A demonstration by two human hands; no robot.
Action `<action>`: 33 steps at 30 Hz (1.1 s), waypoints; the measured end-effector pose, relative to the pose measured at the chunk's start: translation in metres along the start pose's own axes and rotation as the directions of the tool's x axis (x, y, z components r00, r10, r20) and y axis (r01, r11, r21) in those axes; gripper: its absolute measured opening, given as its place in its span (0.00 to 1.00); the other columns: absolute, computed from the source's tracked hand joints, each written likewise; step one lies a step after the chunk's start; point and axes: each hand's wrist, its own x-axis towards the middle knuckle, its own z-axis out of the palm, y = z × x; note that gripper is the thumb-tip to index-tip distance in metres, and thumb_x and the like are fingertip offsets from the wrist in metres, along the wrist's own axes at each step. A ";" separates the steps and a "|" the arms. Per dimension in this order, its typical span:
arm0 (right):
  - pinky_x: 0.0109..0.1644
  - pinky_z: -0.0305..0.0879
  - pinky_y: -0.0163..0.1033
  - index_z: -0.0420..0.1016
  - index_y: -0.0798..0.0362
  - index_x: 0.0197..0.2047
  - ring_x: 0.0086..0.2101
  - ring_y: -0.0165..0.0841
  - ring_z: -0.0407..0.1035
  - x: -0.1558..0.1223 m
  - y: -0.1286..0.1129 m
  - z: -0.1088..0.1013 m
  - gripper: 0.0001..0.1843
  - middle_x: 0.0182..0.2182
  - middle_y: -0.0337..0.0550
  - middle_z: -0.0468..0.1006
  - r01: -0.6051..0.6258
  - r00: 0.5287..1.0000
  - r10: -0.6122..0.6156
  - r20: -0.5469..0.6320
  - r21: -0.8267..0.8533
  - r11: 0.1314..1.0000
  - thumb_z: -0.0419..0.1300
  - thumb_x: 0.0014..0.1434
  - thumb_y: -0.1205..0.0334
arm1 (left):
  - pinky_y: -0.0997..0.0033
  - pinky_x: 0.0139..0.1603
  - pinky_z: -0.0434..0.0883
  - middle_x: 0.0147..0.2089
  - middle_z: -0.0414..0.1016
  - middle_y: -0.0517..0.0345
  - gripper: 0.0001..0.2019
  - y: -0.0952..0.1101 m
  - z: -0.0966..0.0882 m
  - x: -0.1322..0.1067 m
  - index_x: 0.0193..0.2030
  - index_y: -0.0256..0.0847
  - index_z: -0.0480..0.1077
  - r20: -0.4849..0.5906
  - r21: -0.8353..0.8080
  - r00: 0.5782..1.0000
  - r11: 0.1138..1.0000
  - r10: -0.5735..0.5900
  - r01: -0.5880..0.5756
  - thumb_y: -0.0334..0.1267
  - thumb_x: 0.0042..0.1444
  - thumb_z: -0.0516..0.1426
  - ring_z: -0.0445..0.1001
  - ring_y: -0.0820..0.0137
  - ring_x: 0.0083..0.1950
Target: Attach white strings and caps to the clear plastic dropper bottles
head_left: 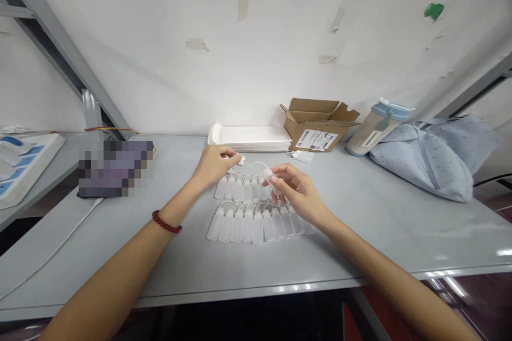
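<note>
My left hand (214,165) is closed in a pinch on a small white piece (241,160), too small to name. My right hand (298,189) grips a translucent white tag-like piece (269,175) between thumb and fingers. A thin white cord (260,164) arcs up from its top. Below the hands, several similar tag-like pieces lie side by side on the grey table (180,261). They form an upper row (240,190) and a lower row (236,225), with cords looping at their tops. My right hand hides part of both rows.
Behind the hands lies a stack of flat white trays or boxes (256,138). An open cardboard box (320,122) stands beside it. Farther right are a bottle (374,130) and a light blue cloth bag (424,162). A blurred phone-like device (116,170) with a cable is at left.
</note>
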 end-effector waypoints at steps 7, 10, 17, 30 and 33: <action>0.23 0.60 0.32 0.66 0.54 0.41 0.21 0.25 0.68 0.001 -0.001 -0.005 0.16 0.35 0.44 0.79 0.020 1.000 -0.018 -0.020 0.084 0.996 0.58 0.59 0.50 | 0.71 0.35 0.63 0.28 0.74 0.59 0.11 0.033 -0.002 -0.037 0.26 0.39 0.76 0.355 -0.547 0.929 0.782 -0.105 0.298 0.46 0.48 0.62 0.64 0.73 0.30; 0.23 0.60 0.32 0.66 0.54 0.41 0.21 0.24 0.68 -0.001 -0.002 -0.006 0.15 0.35 0.44 0.79 0.009 0.999 -0.014 0.050 0.109 0.994 0.58 0.60 0.51 | 0.71 0.37 0.63 0.30 0.74 0.58 0.11 0.038 0.006 -0.044 0.26 0.39 0.76 0.312 -0.632 0.935 0.697 -0.169 0.337 0.45 0.49 0.62 0.65 0.72 0.32; 0.21 0.56 0.31 0.68 0.55 0.40 0.19 0.22 0.62 -0.004 -0.003 -0.002 0.15 0.32 0.42 0.77 -0.039 0.990 0.028 0.139 0.076 0.996 0.58 0.60 0.51 | 0.72 0.39 0.63 0.32 0.74 0.61 0.09 0.046 0.007 -0.052 0.33 0.42 0.78 0.297 -0.589 0.948 0.760 -0.113 0.275 0.44 0.51 0.61 0.65 0.73 0.34; 0.24 0.50 0.29 0.63 0.51 0.40 0.22 0.24 0.60 -0.006 -0.010 -0.016 0.12 0.24 0.36 0.74 -0.100 0.956 0.083 0.281 0.047 0.994 0.57 0.61 0.52 | 0.72 0.32 0.64 0.28 0.73 0.59 0.14 0.040 0.004 -0.054 0.29 0.40 0.76 0.436 -0.452 0.900 0.860 -0.020 0.238 0.49 0.53 0.59 0.67 0.72 0.30; 0.23 0.48 0.30 0.63 0.51 0.40 0.21 0.23 0.57 -0.005 -0.008 -0.017 0.12 0.24 0.35 0.74 -0.121 0.954 0.086 0.289 0.106 0.987 0.57 0.61 0.52 | 0.73 0.33 0.66 0.32 0.76 0.59 0.12 0.041 0.002 -0.056 0.35 0.42 0.77 0.417 -0.469 0.909 0.861 0.022 0.195 0.48 0.53 0.60 0.69 0.71 0.33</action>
